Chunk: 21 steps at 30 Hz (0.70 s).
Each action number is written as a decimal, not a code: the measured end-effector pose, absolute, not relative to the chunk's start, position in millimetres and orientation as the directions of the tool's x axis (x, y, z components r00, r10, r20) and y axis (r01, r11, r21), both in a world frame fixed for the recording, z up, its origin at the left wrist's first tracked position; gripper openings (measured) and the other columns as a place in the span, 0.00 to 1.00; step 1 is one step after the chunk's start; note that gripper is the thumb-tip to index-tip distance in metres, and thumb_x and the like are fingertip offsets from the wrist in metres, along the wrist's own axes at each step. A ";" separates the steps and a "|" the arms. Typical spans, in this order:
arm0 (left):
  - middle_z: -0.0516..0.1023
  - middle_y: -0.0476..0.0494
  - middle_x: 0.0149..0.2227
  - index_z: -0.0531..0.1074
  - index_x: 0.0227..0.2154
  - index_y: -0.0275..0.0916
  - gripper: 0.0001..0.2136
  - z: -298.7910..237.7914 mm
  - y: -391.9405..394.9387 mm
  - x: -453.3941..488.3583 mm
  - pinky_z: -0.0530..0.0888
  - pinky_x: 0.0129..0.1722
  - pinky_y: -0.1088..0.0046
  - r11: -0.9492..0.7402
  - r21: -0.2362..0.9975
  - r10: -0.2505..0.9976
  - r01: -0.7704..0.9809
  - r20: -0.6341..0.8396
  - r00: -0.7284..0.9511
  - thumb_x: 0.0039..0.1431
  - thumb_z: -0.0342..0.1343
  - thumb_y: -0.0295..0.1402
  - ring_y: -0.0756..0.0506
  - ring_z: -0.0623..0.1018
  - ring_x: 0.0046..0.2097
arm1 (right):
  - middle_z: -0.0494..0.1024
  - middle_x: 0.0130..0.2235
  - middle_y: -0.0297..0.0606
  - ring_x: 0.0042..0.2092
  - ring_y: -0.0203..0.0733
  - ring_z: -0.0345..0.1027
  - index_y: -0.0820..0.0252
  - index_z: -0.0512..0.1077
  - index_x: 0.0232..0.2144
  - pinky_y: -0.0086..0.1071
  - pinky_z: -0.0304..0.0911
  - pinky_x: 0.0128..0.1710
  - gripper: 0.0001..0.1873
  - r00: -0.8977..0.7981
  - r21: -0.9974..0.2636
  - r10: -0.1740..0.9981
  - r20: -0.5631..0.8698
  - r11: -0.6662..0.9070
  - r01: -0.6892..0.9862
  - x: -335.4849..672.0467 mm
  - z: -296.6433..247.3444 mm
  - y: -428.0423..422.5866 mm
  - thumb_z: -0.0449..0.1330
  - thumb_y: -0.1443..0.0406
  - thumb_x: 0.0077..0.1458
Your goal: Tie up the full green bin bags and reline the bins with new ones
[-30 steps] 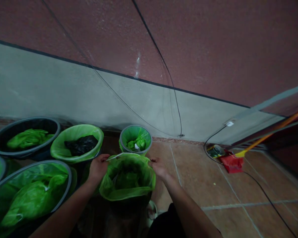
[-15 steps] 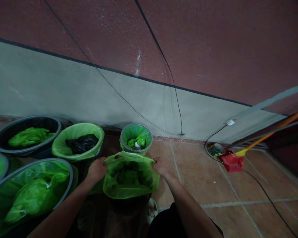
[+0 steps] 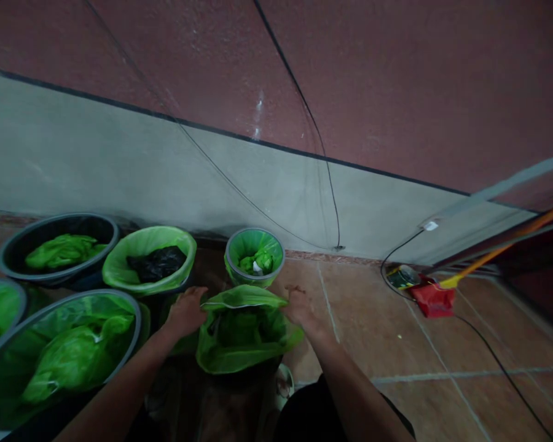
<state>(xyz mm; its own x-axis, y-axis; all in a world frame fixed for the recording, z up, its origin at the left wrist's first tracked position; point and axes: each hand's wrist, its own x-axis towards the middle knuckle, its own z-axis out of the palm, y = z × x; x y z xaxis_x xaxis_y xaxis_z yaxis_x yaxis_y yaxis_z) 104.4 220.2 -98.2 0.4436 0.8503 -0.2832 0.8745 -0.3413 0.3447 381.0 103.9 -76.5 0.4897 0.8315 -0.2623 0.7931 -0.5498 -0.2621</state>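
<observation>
spreading the mouth of a green bag [image 3: 234, 362] appears to be the step in hand. the bag is found between the left hand [image 3: 187, 313] and the right hand [image 3: 299, 305], just in front of a small lined bin [image 3: 246, 239] near the wall [image 3: 120, 159]. each hand is set beside one side of the rim, fingers loosely curved; whether plastic is pinched by either cannot be told. what lies underneath is lost in shadow. next, an even hold on both sides of the rim is probably called for.
</observation>
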 end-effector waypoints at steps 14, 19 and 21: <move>0.82 0.43 0.40 0.76 0.37 0.39 0.12 -87.9 211.7 131.0 0.71 0.45 0.72 -0.296 0.628 0.831 0.719 -0.202 0.519 0.59 0.46 0.28 0.45 0.79 0.41 | 0.73 0.53 0.46 0.55 0.53 0.64 0.57 0.71 0.53 0.46 0.57 0.58 0.24 -0.031 -0.373 0.995 -0.091 -0.005 0.928 299.3 -92.2 109.8 0.63 0.64 0.52; 0.80 0.47 0.31 0.75 0.32 0.39 0.12 -77.4 205.5 135.1 0.72 0.37 0.72 -0.155 0.843 0.792 0.515 -0.206 0.575 0.57 0.49 0.37 0.45 0.77 0.36 | 0.74 0.52 0.46 0.51 0.47 0.67 0.61 0.67 0.57 0.37 0.61 0.53 0.27 0.107 -0.473 0.993 -0.047 -0.117 0.873 293.9 -93.9 119.3 0.60 0.67 0.54; 0.79 0.48 0.29 0.75 0.31 0.39 0.12 -76.3 203.5 136.1 0.72 0.36 0.72 -0.089 0.884 0.787 0.458 -0.220 0.577 0.56 0.50 0.39 0.45 0.76 0.35 | 0.76 0.47 0.43 0.47 0.43 0.70 0.59 0.72 0.49 0.33 0.62 0.48 0.16 0.119 -0.489 0.990 -0.075 -0.141 0.861 294.4 -94.7 122.6 0.57 0.68 0.57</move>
<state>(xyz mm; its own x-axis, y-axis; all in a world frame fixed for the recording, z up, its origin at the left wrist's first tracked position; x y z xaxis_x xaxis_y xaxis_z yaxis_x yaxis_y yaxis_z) 136.1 203.5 -76.3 0.5768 0.7868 -0.2197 0.4584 -0.0891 0.8843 294.4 122.6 -94.7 0.1193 0.9900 -0.0751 0.8609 -0.1409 -0.4888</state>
